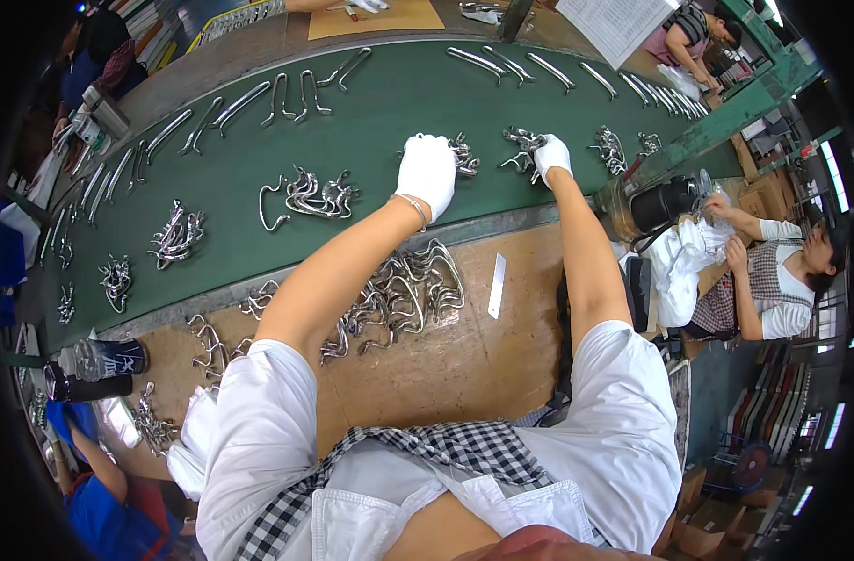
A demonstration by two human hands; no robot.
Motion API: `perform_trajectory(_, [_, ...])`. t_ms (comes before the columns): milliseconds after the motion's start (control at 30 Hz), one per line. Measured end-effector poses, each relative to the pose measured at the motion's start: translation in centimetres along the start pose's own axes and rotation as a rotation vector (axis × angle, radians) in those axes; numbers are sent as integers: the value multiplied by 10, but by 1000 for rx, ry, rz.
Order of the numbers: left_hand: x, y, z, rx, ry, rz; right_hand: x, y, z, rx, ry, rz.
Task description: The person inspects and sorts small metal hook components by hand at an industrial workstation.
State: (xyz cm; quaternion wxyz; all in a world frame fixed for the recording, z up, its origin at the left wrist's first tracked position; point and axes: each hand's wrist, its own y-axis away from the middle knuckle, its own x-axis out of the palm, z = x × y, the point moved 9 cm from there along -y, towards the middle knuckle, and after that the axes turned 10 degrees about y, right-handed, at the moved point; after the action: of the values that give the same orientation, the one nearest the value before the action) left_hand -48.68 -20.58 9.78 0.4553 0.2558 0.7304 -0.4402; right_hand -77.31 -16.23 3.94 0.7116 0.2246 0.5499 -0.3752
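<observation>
Both my hands wear white gloves and reach out over a green conveyor belt (390, 122). My left hand (427, 171) is closed on a small bunch of shiny bent metal handles (463, 155) lying on the belt. My right hand (550, 155) grips another bunch of metal handles (524, 149) just to its left. A large pile of the same chrome handles (404, 294) lies on the wooden bench under my left forearm.
More handle bunches (319, 196) and single long handles (235, 103) are spread along the belt. A white strip (496, 285) lies on the wooden bench (464, 355). A seated person (773, 280) works at the right; other people sit at the left and far side.
</observation>
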Motion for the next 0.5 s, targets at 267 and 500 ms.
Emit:
perform_trajectory(267, [17,-12,17,-107,-60,-15,-27,72,129,-775,154,-262])
perform_trajectory(500, [24,-14,9,28,-195,67,31,88,184,-845,237,347])
